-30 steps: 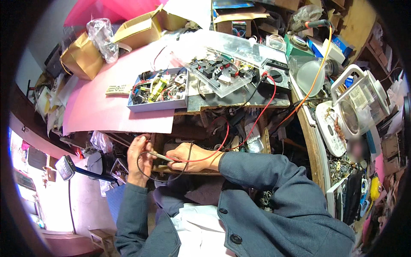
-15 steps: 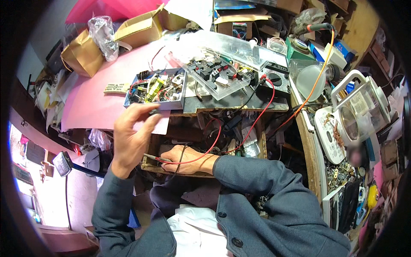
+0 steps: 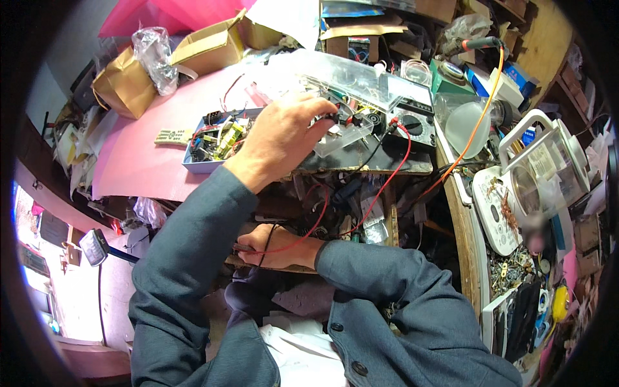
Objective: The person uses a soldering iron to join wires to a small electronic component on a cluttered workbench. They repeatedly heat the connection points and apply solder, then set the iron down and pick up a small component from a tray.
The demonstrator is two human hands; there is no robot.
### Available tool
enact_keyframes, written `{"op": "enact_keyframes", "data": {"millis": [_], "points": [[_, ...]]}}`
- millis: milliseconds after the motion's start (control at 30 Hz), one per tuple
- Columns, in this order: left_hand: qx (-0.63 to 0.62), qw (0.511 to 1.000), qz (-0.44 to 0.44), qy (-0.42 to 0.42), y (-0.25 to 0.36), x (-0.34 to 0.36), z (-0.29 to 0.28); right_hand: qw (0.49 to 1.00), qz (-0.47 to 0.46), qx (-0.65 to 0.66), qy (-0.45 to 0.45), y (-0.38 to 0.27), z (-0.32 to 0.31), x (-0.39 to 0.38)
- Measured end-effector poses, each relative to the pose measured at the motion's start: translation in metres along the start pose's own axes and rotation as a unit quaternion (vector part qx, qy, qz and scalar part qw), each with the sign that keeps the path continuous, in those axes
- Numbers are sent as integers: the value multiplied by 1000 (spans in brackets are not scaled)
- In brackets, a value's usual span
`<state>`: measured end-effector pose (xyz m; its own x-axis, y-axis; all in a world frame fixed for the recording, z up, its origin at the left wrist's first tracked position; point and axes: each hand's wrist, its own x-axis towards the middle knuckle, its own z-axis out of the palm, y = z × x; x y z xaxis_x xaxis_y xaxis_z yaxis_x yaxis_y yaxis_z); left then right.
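Note:
My left hand (image 3: 280, 135) reaches over the clear plastic box (image 3: 345, 140), thumb and fingers pinched round a small black part (image 3: 333, 118). Other black parts in the box lie close behind, so the part's outline is hard to make out. Lower down, at the edge of the open drawer, my right hand (image 3: 274, 247) is closed on the test probes (image 3: 244, 248). A red lead (image 3: 316, 226) and a black one run from it. The multimeter (image 3: 416, 128) lies to the right of the clear box, with leads plugged in.
A blue box (image 3: 203, 166) of mixed electronic parts stands left of my left wrist, beside a pale remote control (image 3: 171, 137). Cardboard boxes (image 3: 209, 48) sit at the back. A clear jug (image 3: 548, 161) on a white base and an orange cable (image 3: 480, 119) are on the right.
My left hand has moved right and away from me, from the near side of the blue box to over the clear box. My right hand stays low, still holding the probes.

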<state>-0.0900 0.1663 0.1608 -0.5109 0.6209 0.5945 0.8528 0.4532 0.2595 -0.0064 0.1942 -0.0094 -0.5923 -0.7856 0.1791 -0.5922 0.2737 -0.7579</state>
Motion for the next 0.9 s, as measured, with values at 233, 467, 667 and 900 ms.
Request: {"op": "enact_keyframes", "data": {"millis": [233, 467, 667, 900], "points": [[118, 992, 31, -17, 9, -1, 15, 997, -73, 11, 22, 7, 12, 4], [92, 991, 81, 48, 39, -50, 7, 992, -68, 96, 34, -5, -5, -11], [98, 991, 75, 46, 50, -105, -15, 986, -135, -17, 96, -4, 4, -13], [110, 992, 8, 69, 0, -119, -52, 998, 37, 36, -22, -17, -11, -1]]}}
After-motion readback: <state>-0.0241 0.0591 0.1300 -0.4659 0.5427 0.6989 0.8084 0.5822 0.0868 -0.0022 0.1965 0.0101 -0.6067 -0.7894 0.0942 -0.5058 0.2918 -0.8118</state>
